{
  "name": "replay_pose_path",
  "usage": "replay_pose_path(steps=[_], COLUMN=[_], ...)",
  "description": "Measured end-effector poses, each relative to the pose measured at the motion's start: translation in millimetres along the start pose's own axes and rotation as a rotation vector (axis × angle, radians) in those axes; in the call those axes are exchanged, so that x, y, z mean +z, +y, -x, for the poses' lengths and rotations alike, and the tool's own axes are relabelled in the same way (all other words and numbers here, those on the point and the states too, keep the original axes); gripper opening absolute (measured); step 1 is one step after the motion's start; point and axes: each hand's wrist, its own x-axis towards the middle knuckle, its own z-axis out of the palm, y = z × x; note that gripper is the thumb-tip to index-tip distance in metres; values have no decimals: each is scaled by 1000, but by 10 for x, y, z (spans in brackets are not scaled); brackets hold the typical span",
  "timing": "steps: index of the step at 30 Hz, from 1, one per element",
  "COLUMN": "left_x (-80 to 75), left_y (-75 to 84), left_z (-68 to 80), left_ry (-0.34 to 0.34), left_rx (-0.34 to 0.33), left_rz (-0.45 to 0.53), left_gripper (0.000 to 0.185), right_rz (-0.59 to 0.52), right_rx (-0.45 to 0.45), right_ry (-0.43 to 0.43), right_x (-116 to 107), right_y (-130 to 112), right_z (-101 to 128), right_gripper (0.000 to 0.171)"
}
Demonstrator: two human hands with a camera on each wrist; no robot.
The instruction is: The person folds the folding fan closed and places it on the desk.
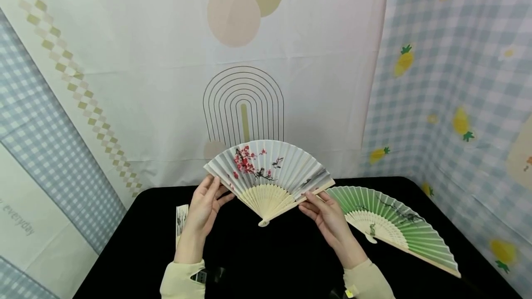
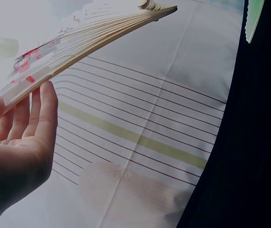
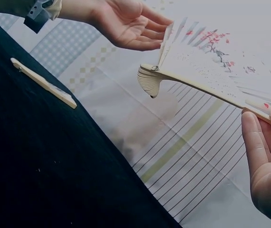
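- Two hands hold a spread white paper folding fan with pale bamboo ribs and red blossom painting (image 1: 266, 174) in the air above the black desk (image 1: 282, 253), in front of the hanging printed cloth.
- Pleated paper forms its half-round leaf; thin flat slats gather at a pivot at the bottom.
- Left hand (image 1: 205, 209) is palm-up with fingers nearly straight, their tips against the fan's left outer rib; the thumb seems to lie on the other side, so it pinches the edge lightly.
- Right hand (image 1: 328, 218) has loosely extended fingers, with thumb and fingertips nipping the right outer rib near its end.
- Between both hands, the fan tilts slightly, pivot pointing down toward the person.
- Green paper folding fan with bamboo ribs (image 1: 395, 225) lies open on the desk, just right of the right hand.
- Closed bamboo folding fan (image 1: 181, 218) lies on the desk, left of the left wrist.
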Motion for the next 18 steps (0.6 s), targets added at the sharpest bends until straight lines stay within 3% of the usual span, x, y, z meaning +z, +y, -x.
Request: replay_pose_path(steps=[9, 18], left_x=[-11, -1], left_y=[-12, -14], left_z=[3, -5], left_ry=[-112, -107], left_rx=[13, -11], left_rz=[-70, -76], left_gripper=[57, 56], right_rz=[41, 57], right_rx=[-21, 24], right_ry=[-18, 1], right_x=[17, 34], right_y=[50, 27], right_z=[-6, -8], right_gripper=[15, 15])
